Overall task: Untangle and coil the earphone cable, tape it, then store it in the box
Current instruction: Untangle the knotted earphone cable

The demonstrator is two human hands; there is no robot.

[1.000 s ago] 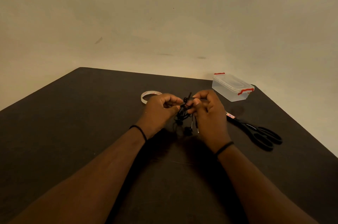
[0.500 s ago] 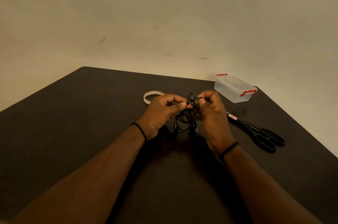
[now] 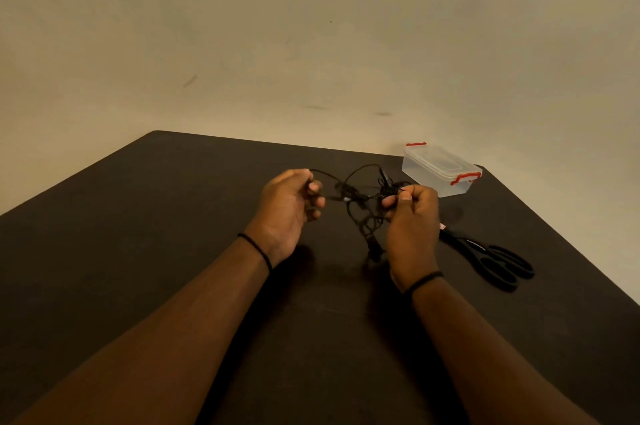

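The earphone cable (image 3: pixel 360 206) is a black tangle held in the air above the dark surface (image 3: pixel 138 251), stretched between the two hands. One strand arcs from the left hand (image 3: pixel 289 204) across to the knot in the middle; another loop rises near the right hand (image 3: pixel 410 216), and a knotted bunch of loops hangs down between the wrists, its lowest end close to the surface, though whether it touches cannot be told. The left hand is curled closed around a strand of the cable, fingers folded toward the palm and thumb side up. The right hand pinches another part of the cable between thumb and fingertips at the top of its fist, with the tangle just to its left. Each wrist wears a thin black band, and both bare forearms reach in from the bottom edge of the view. Beyond the right hand, near the far right corner of the surface, stands the box (image 3: pixel 440 170), a clear plastic container with its lid on and red clips at its ends. On the right, a pair of black-handled scissors (image 3: pixel 491 260) lies flat on the surface, just beside the right wrist, handles pointing toward the near right. A plain pale wall (image 3: pixel 311 26) rises behind the surface.
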